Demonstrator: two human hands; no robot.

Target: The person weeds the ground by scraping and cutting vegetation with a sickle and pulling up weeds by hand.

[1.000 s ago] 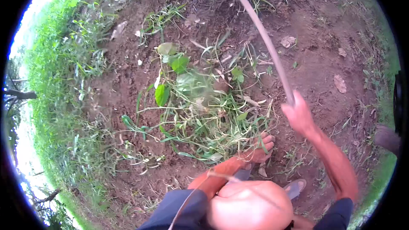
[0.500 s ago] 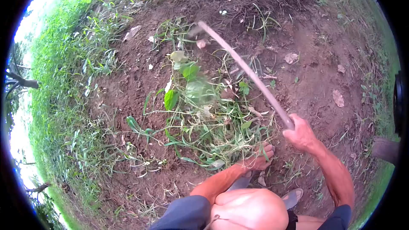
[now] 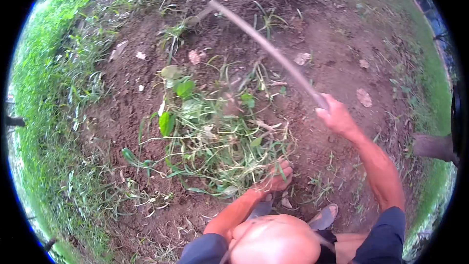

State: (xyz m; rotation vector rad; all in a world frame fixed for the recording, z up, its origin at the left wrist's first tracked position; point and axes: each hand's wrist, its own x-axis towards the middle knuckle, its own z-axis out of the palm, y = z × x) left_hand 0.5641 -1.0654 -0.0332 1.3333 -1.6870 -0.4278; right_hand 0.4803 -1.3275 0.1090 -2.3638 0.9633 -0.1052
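My right hand (image 3: 336,117) is closed around the near end of a hoe's long wooden handle (image 3: 268,46). The hoe's blade (image 3: 198,17), blurred, is at the far end, by a grass tuft (image 3: 173,33). Low in the middle, my left hand (image 3: 278,177) has its fingers curled at the near edge of a heap of pulled weeds (image 3: 229,142). Grass blades cross these fingers, and the palm is hidden. Broad green leaves (image 3: 184,89) lie on the heap's far left side.
Bare brown soil (image 3: 337,76) with dry leaves (image 3: 364,98) spreads to the right. Thick grass (image 3: 44,78) grows along the left. A wooden post or trunk (image 3: 432,146) juts in at the right edge. My sandalled foot (image 3: 325,216) is beside my bent knee (image 3: 276,239).
My right hand and the hoe have moved farther forward, the blade now close to the grass tuft. My left hand stays at the weeds. The whole view has shifted somewhat.
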